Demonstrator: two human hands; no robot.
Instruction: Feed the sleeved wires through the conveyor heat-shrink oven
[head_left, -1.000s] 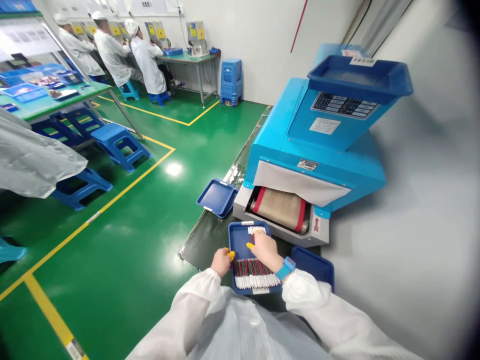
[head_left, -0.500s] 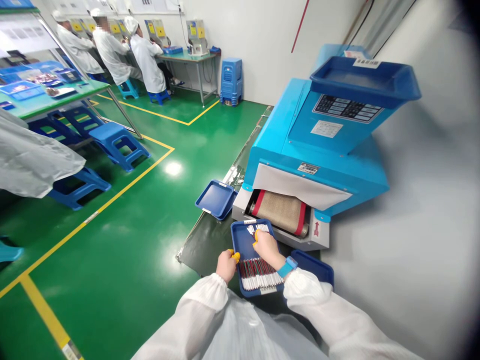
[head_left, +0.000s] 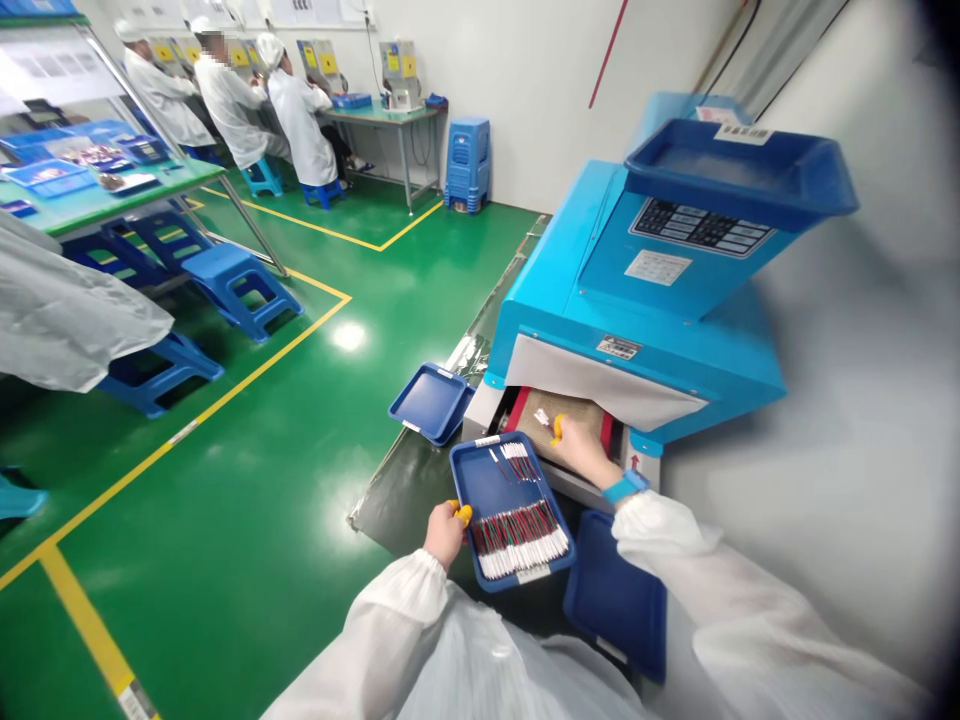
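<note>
My left hand (head_left: 445,530) grips the left rim of a blue tray (head_left: 480,488), yellow finger cots on its fingertips. A dense row of short red, black and green wires with white ends (head_left: 521,540) fills the near part of this tray, and a smaller bunch of wires (head_left: 519,462) lies at its far end. Over the mesh conveyor belt (head_left: 577,412) at the machine's mouth is my right hand (head_left: 589,452), its fingers pinched on a few white-ended wires (head_left: 543,418). Whether those wires touch the belt I cannot tell.
The blue machine (head_left: 645,310) stands ahead, with an empty-looking tray (head_left: 742,165) on top. Stacked trays (head_left: 431,400) lie left of the belt, another tray (head_left: 619,600) at my right. Stools (head_left: 244,290) and seated co-workers (head_left: 304,120) are at the far left.
My right hand has moved from the tray's far end up and right onto the belt area, carrying a few wires. The tray has shifted slightly left, still in my left hand.
</note>
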